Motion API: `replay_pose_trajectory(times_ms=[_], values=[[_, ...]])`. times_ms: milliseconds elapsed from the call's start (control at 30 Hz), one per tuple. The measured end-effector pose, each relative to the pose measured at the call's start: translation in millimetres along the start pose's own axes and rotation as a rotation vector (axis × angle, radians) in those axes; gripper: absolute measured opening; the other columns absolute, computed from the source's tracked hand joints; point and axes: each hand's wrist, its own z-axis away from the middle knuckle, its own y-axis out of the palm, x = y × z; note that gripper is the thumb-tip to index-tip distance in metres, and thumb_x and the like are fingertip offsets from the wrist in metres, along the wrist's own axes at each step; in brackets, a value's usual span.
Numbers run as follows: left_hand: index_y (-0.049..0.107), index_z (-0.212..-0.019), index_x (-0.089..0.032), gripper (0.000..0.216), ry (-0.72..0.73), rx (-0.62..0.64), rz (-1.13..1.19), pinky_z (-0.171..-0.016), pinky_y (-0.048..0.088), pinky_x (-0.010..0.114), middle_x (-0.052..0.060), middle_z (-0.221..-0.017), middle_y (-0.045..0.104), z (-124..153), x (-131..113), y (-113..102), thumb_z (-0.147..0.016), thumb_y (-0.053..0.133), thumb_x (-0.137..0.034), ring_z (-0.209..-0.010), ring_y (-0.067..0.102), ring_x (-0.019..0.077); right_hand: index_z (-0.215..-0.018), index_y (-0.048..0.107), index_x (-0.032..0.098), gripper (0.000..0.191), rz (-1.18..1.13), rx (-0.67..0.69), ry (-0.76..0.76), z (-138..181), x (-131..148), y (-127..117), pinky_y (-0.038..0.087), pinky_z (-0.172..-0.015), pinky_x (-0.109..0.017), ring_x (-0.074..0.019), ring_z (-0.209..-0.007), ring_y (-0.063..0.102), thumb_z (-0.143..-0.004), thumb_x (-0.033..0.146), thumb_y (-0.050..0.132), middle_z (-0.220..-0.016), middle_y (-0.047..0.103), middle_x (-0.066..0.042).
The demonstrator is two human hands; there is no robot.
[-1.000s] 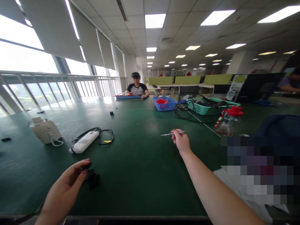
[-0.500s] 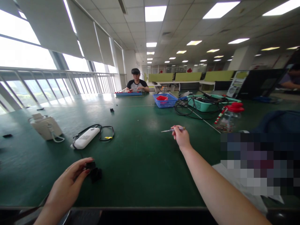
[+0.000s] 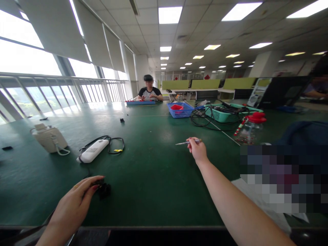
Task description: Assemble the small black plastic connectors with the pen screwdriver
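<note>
My left hand (image 3: 74,201) reaches over the near edge of the green table (image 3: 153,171), its fingertips pinched on a small black part (image 3: 104,189) that rests on the tabletop. My right hand (image 3: 197,150) is stretched out over the middle of the table, fingers closed on a thin silver tool (image 3: 186,142) that points left. A white oblong device (image 3: 92,150) with a black cord lies beyond my left hand.
A beige box with a cable (image 3: 48,138) sits at the left. A blue basket (image 3: 180,111), a teal basket of cables (image 3: 225,114) and a clear jar with a red lid (image 3: 249,130) stand at the right. A person (image 3: 149,90) sits at the far end.
My left hand has come down from a slight lift and its fingers now press the black part against the table. My right hand stays almost still with the tool.
</note>
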Motion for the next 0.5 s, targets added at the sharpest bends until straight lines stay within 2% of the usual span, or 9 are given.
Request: replay_pose_trajectory(times_ms=[233,500], values=[[0.072,-0.1,-0.03,0.047,-0.193,-0.016,-0.149,-0.066,0.054,0.032,0.002,-0.09,0.077,-1.0,-17.1,-2.4,-0.085,0.041,-0.061,-0.077,0.071,0.0249,-0.078,0.064,0.019,0.03,0.007,0.012,0.0,1.3,2.3,-0.2,0.034,-0.042,-0.024,-0.0119,-0.043,0.047,-0.082,0.047,0.055,-0.054,0.056,0.002],[0.075,-0.096,-0.029,0.046,-0.246,0.042,-0.273,-0.06,0.045,0.031,0.006,-0.088,0.075,-4.6,-38.7,1.1,-0.087,0.043,-0.062,-0.077,0.069,0.0268,-0.077,0.064,0.019,0.028,-0.005,0.02,0.007,2.6,4.7,-0.7,0.035,-0.042,-0.025,-0.0119,-0.043,0.047,-0.082,0.045,0.055,-0.054,0.056,0.001]])
